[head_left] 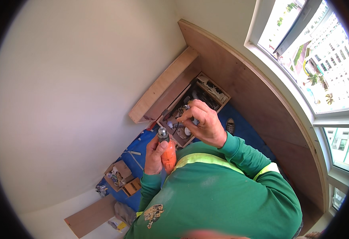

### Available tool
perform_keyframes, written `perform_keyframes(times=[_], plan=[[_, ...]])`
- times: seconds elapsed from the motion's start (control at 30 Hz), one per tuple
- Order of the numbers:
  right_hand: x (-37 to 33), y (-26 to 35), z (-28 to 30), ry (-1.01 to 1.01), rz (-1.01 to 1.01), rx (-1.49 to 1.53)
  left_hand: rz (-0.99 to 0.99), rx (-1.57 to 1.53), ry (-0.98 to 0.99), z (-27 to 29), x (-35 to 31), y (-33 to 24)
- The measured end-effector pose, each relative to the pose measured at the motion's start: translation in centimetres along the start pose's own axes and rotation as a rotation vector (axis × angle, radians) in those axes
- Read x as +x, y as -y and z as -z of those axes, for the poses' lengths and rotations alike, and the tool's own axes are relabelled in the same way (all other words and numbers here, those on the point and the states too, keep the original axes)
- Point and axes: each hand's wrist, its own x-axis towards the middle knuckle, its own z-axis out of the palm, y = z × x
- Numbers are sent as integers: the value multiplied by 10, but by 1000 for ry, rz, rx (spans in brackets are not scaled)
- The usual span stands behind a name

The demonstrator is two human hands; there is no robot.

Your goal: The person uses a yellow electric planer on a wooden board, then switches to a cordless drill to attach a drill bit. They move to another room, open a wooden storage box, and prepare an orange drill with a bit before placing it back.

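My left hand (153,158) is wrapped round the body of an orange power drill (169,156), whose metal chuck (163,132) points up and away from me. The jaws of the chuck look bare. To the right of the chuck and a little above it, my right hand (207,122) has its thumb and fingers pinched together. A small metallic end shows near its fingertips, but the fingers cover most of it, so its kind cannot be made out.
Below the hands stands an open wooden toolbox (225,102) with tools and cables. A plywood box (164,84) lies along the wall, beside a curved plywood panel (258,93) under the windows. Blue sheeting (251,129) covers the floor; a small box of odds and ends (111,184) sits left.
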Motion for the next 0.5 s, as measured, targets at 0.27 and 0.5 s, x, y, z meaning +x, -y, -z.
perform_keyframes(times=[0.27,0.5], plan=[[48,-46,109,-238,-99,-432,38,128,-8,16,14,2],[-16,-102,145,-42,-391,-569,178,332,-157,71,113,109]])
